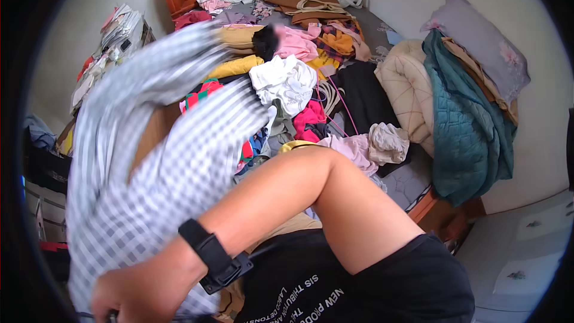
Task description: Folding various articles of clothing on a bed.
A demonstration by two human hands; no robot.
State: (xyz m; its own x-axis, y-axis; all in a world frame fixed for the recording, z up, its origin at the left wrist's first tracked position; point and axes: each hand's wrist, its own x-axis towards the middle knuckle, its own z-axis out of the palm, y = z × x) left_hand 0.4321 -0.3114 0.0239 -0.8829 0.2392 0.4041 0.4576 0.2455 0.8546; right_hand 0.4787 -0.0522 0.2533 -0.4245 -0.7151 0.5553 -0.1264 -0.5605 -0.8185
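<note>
A grey-and-white checked garment [149, 215] is stretched across the left of the view, blurred by motion. Two long tubes of it, legs or sleeves, I cannot tell which, reach up and right over the clothes on the bed. My right arm crosses in front of my body, a black strap on its wrist. At the lower left my right hand [143, 287] is closed, apparently gripping the near end of the garment; its fingertips are partly cut off by the frame. My left hand does not show.
Beyond the garment a bed is heaped with clothes, among them a white bundle [286, 84], pink hangers [341, 104] and black cloth [362, 98]. A cream quilt [409, 84], teal quilt [466, 125] and pillow [484, 48] lie right. Papers [122, 36] are stacked far left.
</note>
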